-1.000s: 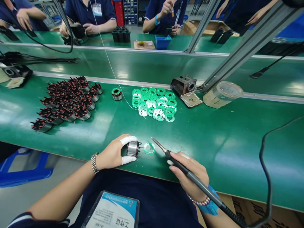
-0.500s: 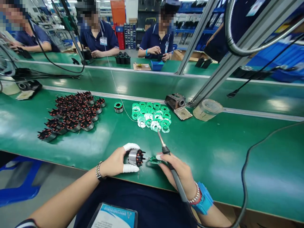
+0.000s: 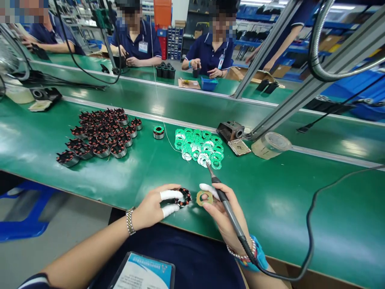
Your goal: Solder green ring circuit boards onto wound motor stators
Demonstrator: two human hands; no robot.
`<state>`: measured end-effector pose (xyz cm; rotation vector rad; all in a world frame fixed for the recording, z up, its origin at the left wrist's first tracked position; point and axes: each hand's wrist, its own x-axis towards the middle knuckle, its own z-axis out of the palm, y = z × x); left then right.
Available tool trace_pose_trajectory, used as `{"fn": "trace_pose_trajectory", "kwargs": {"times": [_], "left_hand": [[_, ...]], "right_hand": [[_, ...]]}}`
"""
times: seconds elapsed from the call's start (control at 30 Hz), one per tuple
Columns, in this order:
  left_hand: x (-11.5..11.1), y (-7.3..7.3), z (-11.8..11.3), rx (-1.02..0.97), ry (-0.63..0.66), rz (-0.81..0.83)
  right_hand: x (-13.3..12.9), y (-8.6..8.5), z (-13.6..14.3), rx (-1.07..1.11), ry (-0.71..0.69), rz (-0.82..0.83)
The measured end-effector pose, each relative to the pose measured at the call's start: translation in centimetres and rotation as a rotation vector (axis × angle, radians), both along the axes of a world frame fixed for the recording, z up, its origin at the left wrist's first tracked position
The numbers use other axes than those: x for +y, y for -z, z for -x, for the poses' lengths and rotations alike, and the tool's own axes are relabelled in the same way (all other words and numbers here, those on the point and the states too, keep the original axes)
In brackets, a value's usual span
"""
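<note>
My left hand (image 3: 156, 204), with white finger cots on two digits, grips a motor stator (image 3: 183, 197) whose open ring of copper windings and black posts now faces up and toward me. Just right of it, my right hand (image 3: 224, 212) pinches a ring-shaped circuit board (image 3: 203, 198), tan side showing, between thumb and a cot-covered finger. A soldering iron (image 3: 230, 214) also rests in that hand, its tip pointing away toward the pile of green ring boards (image 3: 200, 146). A small gap separates board and stator.
Many wound stators (image 3: 100, 134) stand grouped at the left. One stator with a green board (image 3: 159, 132) sits apart. Behind the boards are a metal soldering stand (image 3: 231, 131), a sponge tray (image 3: 239, 147) and a clear tub (image 3: 270, 145). The iron's cord (image 3: 311, 224) loops at right. Co-workers sit opposite.
The stator has been turned from lying sideways to showing its wound end. The board has been rotated from edge-on to its tan face. The view has shifted slightly.
</note>
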<state>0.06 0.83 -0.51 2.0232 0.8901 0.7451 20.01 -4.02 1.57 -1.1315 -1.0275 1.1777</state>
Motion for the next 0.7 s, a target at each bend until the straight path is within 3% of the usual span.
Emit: {"fn": "trace_pose_trajectory", "kwargs": {"times": [0.1, 0.2, 0.33, 0.43, 0.57, 0.7], "left_hand": [[0.0, 0.2, 0.5, -0.113, -0.058, 0.097], [0.2, 0.2, 1.2, -0.112, -0.028, 0.149], [0.2, 0.2, 1.4, 0.068, -0.049, 0.106], [0.1, 0.2, 0.2, 0.239, -0.102, 0.002], [0.0, 0.4, -1.7, 0.284, -0.135, -0.121], [0.0, 0.5, -2.1, 0.248, -0.136, -0.132]], "right_hand": [[-0.3, 0.1, -0.1, -0.082, 0.03, 0.022], [-0.3, 0.0, 0.1, -0.126, 0.039, 0.009], [-0.2, 0.2, 0.4, -0.145, 0.046, -0.016], [0.0, 0.6, 0.3, -0.185, 0.027, -0.048], [0.6, 0.4, -0.1, -0.541, 0.033, -0.122], [1.1, -0.3, 0.4, -0.884, -0.009, -0.306]]}}
